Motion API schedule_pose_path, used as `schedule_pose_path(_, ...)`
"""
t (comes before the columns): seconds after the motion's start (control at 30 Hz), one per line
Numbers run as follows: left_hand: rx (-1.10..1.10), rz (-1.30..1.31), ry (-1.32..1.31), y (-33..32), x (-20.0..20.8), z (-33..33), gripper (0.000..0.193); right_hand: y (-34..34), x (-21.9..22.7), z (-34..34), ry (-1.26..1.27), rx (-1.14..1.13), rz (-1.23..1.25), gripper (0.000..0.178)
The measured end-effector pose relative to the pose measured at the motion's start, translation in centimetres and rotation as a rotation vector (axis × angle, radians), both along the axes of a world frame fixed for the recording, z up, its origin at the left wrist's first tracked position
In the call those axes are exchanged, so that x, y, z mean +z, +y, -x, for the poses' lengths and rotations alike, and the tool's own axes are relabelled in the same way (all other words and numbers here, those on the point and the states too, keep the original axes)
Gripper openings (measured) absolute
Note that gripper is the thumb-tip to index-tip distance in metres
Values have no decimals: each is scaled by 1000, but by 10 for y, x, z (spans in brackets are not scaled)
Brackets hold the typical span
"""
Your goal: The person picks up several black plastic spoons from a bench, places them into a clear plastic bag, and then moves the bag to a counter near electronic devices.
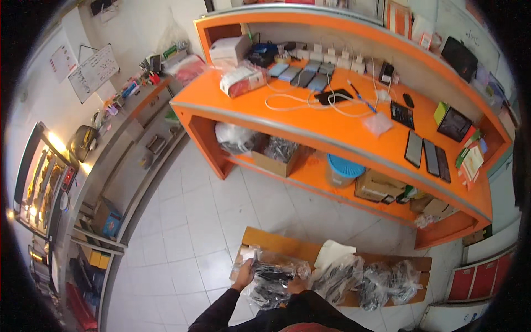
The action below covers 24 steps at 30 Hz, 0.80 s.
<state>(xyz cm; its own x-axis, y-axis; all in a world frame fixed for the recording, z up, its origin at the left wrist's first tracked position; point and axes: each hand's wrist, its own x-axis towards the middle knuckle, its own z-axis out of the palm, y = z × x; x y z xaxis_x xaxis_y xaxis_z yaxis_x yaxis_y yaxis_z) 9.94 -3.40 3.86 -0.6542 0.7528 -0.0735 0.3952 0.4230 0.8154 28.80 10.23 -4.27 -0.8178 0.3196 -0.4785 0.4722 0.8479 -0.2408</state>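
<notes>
A clear plastic bag [271,272] with dark items inside lies in front of me over the left part of a low wooden bench [285,243]. My left hand [244,275] is closed on the bag's left side, near a small white patch on the plastic. On its right side my right hand [297,284] also grips it, fingers partly hidden. What the dark items are I cannot make out. To the right, on the same bench, lie another clear bag of dark items [338,278], further filled bags [390,282] and a white flat piece [333,252].
Beyond the bench stands an orange counter [221,94] with phones [305,78], tablets [414,148] and white cables. Its lower shelf holds a cardboard box [275,162] and a blue-lidded tub [345,167]. A long shelving unit [124,149] runs along the left over the tiled floor [182,238].
</notes>
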Motion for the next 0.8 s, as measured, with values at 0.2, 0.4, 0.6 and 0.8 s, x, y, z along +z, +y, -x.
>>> schedule_pose_path(0.2,341,-391,-413,10,25,35,13,4,13,25,45,255,-91,42)
schedule_pose_path(0.4,512,-667,-830,-13,93,99,19,-6,64,55,117,-56,-156,54)
schedule_pose_path(0.6,556,-642,-940,-103,173,122,21,-60,227,150,304,-182,444,63)
schedule_pose_path(0.8,25,-328,-599,-146,172,106,28,-170,308,216,1046,-120,837,62)
